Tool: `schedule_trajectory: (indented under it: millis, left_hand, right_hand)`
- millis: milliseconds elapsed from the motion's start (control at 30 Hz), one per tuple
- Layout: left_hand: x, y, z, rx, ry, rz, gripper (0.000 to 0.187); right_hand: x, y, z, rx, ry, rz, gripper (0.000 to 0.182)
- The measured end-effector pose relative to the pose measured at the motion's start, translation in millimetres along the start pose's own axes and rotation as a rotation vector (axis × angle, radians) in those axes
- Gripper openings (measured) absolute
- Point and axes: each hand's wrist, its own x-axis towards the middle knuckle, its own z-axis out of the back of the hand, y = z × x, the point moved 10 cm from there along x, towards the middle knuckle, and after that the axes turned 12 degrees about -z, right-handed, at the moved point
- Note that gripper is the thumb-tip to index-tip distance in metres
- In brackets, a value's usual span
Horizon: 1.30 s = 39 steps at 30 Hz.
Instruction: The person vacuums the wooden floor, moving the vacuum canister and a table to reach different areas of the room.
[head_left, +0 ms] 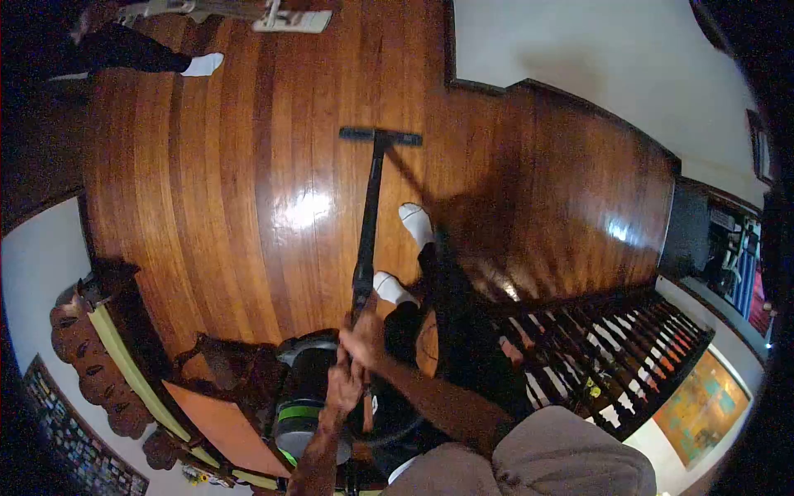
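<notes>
Wooden floor point(331, 240) lies under the vacuum head point(380, 136); both hands point(354, 354) are closed around its black tube point(369, 219).

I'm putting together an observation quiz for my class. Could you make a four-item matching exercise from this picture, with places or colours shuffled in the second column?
Column one
1. Floor head
2. Canister
3. Right hand
4. Railing

Column two
A. Has a bright green band
B. At lower right, with a row of dark spindles
C. On the black tube, nearer its far end than the left hand
D. On the wooden floor, at the tube's far end

Pairs: 1-D, 2-A, 3-C, 4-B
</notes>
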Motion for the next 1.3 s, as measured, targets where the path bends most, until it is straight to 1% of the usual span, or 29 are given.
schedule_trajectory:
  millis: [33,100,167,200,233,267,367,433,533,600,633,667,700,767,833,867,900,1000,1067,1100,1133,1167,1200,1233,1267,1300]
  left_hand:
    - [-33,22,4,-0.086,-0.008,0.027,0.055]
    - [-94,43,21,0.070,-0.020,-0.077,0.058]
    - [-135,62,21,0.252,-0.027,-0.182,0.060]
    - [-153,72,21,0.264,-0.017,-0.128,0.061]
    - [-161,73,25,0.282,0.000,-0.075,0.061]
    - [-161,68,26,0.282,0.003,-0.079,0.061]
    - [-131,36,14,0.396,0.088,-0.088,0.060]
    - [-75,4,9,0.247,0.063,-0.148,0.058]
    - [12,-23,-10,0.259,-0.049,-0.327,0.055]
    - [65,-48,-26,0.268,-0.126,-0.417,0.054]
    - [90,-77,-37,0.265,-0.129,-0.431,0.054]
    - [112,-88,-43,0.105,-0.116,-0.341,0.054]
    - [130,-94,-49,-0.050,-0.104,-0.246,0.054]
    - [163,-123,-59,-0.051,-0.110,-0.260,0.055]
    - [185,-137,-67,-0.042,-0.130,-0.302,0.056]
    - [193,-142,-70,-0.036,-0.147,-0.329,0.057]
    - [201,-146,-73,-0.028,-0.167,-0.361,0.057]
    - [228,-158,-78,0.019,-0.234,-0.462,0.059]
    - [249,-207,-66,0.127,-0.327,-0.549,0.059]
    - [254,-234,-56,0.241,-0.419,-0.646,0.059]
    - [276,-231,-62,0.095,-0.287,-0.467,0.059]
    - [292,-225,-69,-0.026,-0.177,-0.271,0.059]
    - [305,-233,-74,-0.095,-0.168,-0.231,0.059]
    - [315,-252,-72,-0.140,-0.148,-0.222,0.059]
    - [324,-272,-70,-0.184,-0.129,-0.213,0.058]
    - [336,-294,-63,-0.119,-0.173,-0.310,0.057]
  right_hand:
    - [-19,-25,-21,-0.014,0.015,-0.017,0.060]
    - [-52,-75,-60,-0.040,0.043,-0.054,0.061]
    - [-79,-119,-87,-0.079,0.087,-0.101,0.063]
    - [-89,-137,-95,-0.093,0.101,-0.124,0.063]
    - [-94,-147,-100,-0.098,0.102,-0.140,0.064]
    - [-93,-153,-101,-0.103,0.085,-0.143,0.064]
    - [-67,-142,-82,-0.152,-0.065,-0.126,0.066]
    - [-24,-119,-56,-0.219,-0.222,-0.099,0.067]
    - [41,-59,-1,-0.105,-0.225,0.025,0.061]
    - [81,-20,36,-0.121,-0.255,0.054,0.057]
    - [101,0,62,-0.215,-0.312,0.015,0.059]
    - [115,20,78,-0.212,-0.318,0.023,0.059]
    - [122,46,98,-0.151,-0.383,0.086,0.044]
    - [131,82,135,-0.087,-0.455,0.153,0.036]
    - [140,113,147,-0.281,-0.330,0.204,0.040]
    - [144,122,154,-0.273,-0.286,0.152,0.052]
    - [150,128,160,-0.266,-0.243,0.099,0.069]
    - [175,143,175,-0.276,-0.324,0.159,0.058]
    - [198,166,191,-0.238,-0.377,0.206,0.056]
    - [208,181,201,-0.194,-0.416,0.246,0.055]
    - [214,192,208,-0.201,-0.410,0.241,0.055]
    - [212,210,219,-0.187,-0.416,0.278,0.049]
    - [211,230,230,-0.172,-0.424,0.316,0.042]
    - [216,245,239,-0.180,-0.422,0.315,0.042]
    - [225,257,247,-0.219,-0.414,0.262,0.034]
    - [237,266,257,-0.257,-0.405,0.209,0.028]
